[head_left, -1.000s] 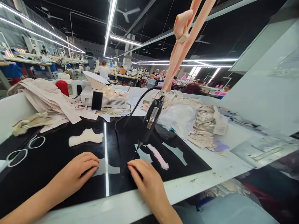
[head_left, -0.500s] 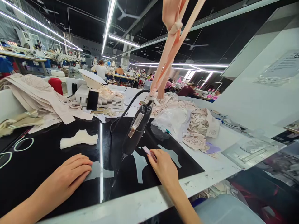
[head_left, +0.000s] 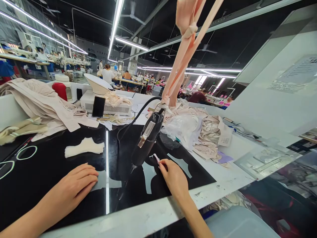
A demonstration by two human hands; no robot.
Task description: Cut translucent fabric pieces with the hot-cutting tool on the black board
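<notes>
My left hand (head_left: 74, 186) lies flat on the black work surface (head_left: 81, 201), its fingertips at the edge of a translucent grey cut piece (head_left: 114, 184). Between thumb and forefinger, my right hand (head_left: 175, 180) pinches a small pale pink strip (head_left: 156, 158), whose far end sticks up. A black corded hand tool (head_left: 146, 142) with a pointed tip hangs tilted on knotted peach fabric bands (head_left: 177, 69), between my hands and just left of the strip. Below its tip lies a second grey piece (head_left: 149, 178); a third grey piece (head_left: 182, 164) rests beyond my right hand.
A cream fabric stack (head_left: 85, 147) and white-rimmed scissors (head_left: 27, 152) lie on the left. Behind stand a phone (head_left: 98, 106), a white vented box (head_left: 117, 108) and a red thread cone (head_left: 59, 91). Fabric heaps (head_left: 214, 135) and a plastic bag (head_left: 182, 129) lie to the right.
The pink strip has turned in my right fingers and now looks narrower and bent. The hanging tool has swung slightly right. My left hand stays in place.
</notes>
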